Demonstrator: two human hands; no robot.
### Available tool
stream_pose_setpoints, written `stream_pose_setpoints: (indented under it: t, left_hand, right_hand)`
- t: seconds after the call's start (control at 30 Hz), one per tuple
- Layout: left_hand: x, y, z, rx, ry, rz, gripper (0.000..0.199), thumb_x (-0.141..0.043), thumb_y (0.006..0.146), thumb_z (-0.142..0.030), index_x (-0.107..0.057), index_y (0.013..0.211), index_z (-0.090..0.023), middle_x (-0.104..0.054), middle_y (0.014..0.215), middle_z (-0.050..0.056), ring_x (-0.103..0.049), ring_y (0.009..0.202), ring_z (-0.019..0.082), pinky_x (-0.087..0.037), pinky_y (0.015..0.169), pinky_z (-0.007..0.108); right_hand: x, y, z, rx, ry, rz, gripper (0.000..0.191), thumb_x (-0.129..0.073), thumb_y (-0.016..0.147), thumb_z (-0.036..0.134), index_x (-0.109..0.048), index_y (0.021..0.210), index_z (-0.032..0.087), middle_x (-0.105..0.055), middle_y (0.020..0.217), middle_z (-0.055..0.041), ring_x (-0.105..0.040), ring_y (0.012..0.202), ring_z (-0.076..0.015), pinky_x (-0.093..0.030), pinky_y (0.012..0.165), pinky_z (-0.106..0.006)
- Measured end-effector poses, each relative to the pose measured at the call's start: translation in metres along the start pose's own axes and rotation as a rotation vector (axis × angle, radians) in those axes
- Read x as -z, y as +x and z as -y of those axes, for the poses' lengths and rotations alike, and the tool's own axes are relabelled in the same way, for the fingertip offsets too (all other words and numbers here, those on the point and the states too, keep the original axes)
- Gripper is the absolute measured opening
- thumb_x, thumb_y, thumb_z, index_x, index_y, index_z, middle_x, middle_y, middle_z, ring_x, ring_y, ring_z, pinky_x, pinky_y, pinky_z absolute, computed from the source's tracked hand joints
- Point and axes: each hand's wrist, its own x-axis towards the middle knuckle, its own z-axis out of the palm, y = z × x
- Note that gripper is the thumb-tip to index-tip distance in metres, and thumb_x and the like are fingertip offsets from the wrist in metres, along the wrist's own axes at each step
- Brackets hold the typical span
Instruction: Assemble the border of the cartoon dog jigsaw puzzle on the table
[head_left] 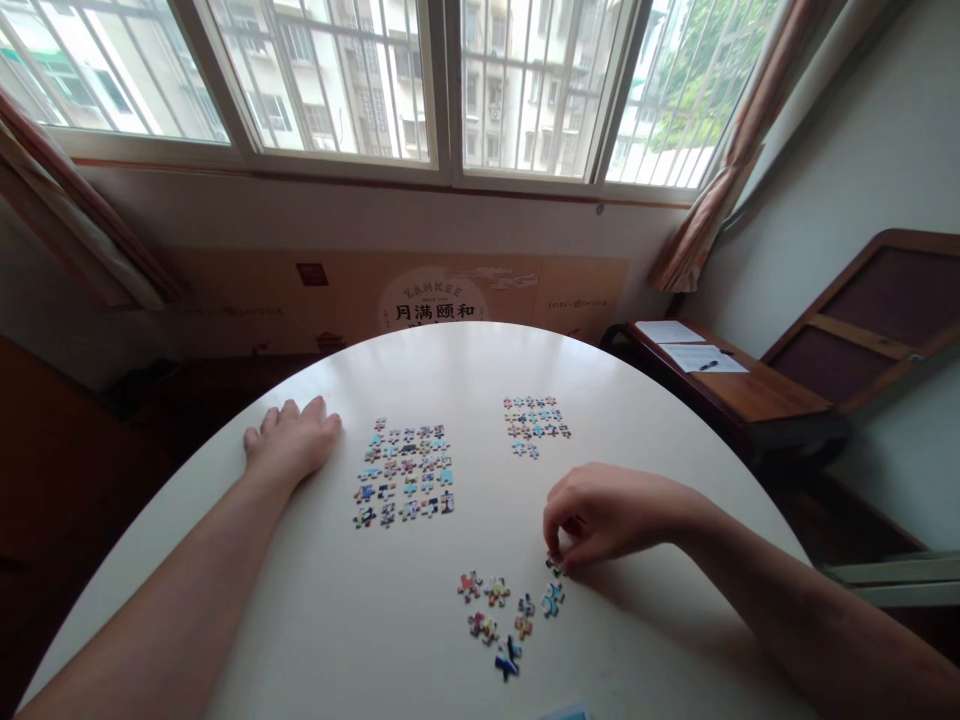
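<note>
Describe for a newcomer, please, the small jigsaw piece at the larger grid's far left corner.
On the round white table, the larger grid of small multicoloured jigsaw pieces lies right of the bare left hand. The piece sits at that grid's far left corner. It is alone in its row; the others hold several.
</note>
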Motion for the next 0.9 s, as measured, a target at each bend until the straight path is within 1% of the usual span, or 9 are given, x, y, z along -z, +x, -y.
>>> stream_pose_setpoints:
  t: [0.13, 0.27, 0.4, 0.5, 0.57, 0.7, 0.9]
  left_hand:
    - [-0.002, 0.001, 0.001, 0.013, -0.013, -0.006, 0.061, -0.035, 0.094, -0.049, -0.052, 0.144, -0.02, -0.041, 0.157, 0.022, -0.034, 0.145, 0.044, -0.03, 0.111, 0.063]
    - [-0.002, 0.001, 0.002, 0.019, -0.004, 0.011, 0.063, -0.033, 0.095, -0.05, -0.049, 0.147, -0.019, -0.037, 0.159, 0.022, -0.032, 0.146, 0.043, -0.029, 0.112, 0.062]
    - [0.0, 0.001, 0.001, 0.016, 0.032, 0.034, 0.064, -0.026, 0.097, -0.05, -0.045, 0.15, -0.02, -0.034, 0.161, 0.022, -0.031, 0.148, 0.042, -0.03, 0.112, 0.061]
    - [0.001, 0.0, 0.0, 0.008, 0.021, 0.05, 0.065, -0.027, 0.097, -0.05, -0.044, 0.151, -0.018, -0.034, 0.16, 0.023, -0.03, 0.148, 0.043, -0.029, 0.112, 0.062]
    - [0.003, -0.001, 0.0, 0.006, 0.007, 0.043, 0.065, -0.03, 0.097, -0.049, -0.045, 0.15, -0.017, -0.035, 0.159, 0.024, -0.031, 0.147, 0.044, -0.03, 0.112, 0.063]
    - [0.006, -0.003, -0.002, 0.01, -0.002, 0.041, 0.063, -0.03, 0.097, -0.048, -0.047, 0.149, -0.016, -0.037, 0.158, 0.024, -0.031, 0.147, 0.044, -0.03, 0.112, 0.063]
    - [0.006, -0.002, -0.003, 0.014, 0.009, 0.068, 0.064, -0.028, 0.098, -0.048, -0.043, 0.151, -0.016, -0.032, 0.161, 0.025, -0.029, 0.148, 0.044, -0.028, 0.113, 0.062]
  right_hand:
    - [0.0, -0.002, 0.001, -0.036, -0.054, -0.025, 0.013, -0.073, 0.081, 0.022, -0.079, 0.093, 0.024, -0.068, 0.077, 0.0019, -0.059, 0.07, -0.0111, -0.04, 0.068, -0.024]
    - [0.002, -0.005, -0.002, -0.099, -0.102, -0.085, 0.013, -0.071, 0.082, 0.023, -0.079, 0.092, 0.024, -0.07, 0.079, 0.0005, -0.062, 0.074, -0.0138, -0.041, 0.07, -0.026]
    - [0.009, -0.008, -0.018, -0.195, -0.134, -0.182, 0.014, -0.069, 0.081, 0.021, -0.078, 0.09, 0.025, -0.072, 0.08, 0.0, -0.063, 0.076, -0.0159, -0.041, 0.07, -0.027]
    - [0.013, -0.008, -0.035, -0.31, -0.163, -0.316, 0.019, -0.064, 0.082, 0.018, -0.079, 0.092, 0.025, -0.073, 0.08, -0.0014, -0.063, 0.075, -0.0173, -0.041, 0.067, -0.027]
    - [0.015, -0.007, -0.045, -0.362, -0.152, -0.387, 0.019, -0.064, 0.083, 0.019, -0.079, 0.092, 0.025, -0.073, 0.08, -0.0021, -0.063, 0.073, -0.0171, -0.041, 0.065, -0.028]
    - [0.012, -0.002, -0.055, -0.395, -0.101, -0.445, 0.014, -0.067, 0.084, 0.024, -0.079, 0.089, 0.024, -0.073, 0.08, -0.0018, -0.063, 0.071, -0.0162, -0.042, 0.064, -0.027]
    - [0.003, 0.007, -0.06, -0.445, -0.087, -0.552, 0.019, -0.064, 0.086, 0.025, -0.08, 0.095, 0.025, -0.076, 0.086, -0.002, -0.066, 0.075, -0.0171, -0.045, 0.069, -0.028]
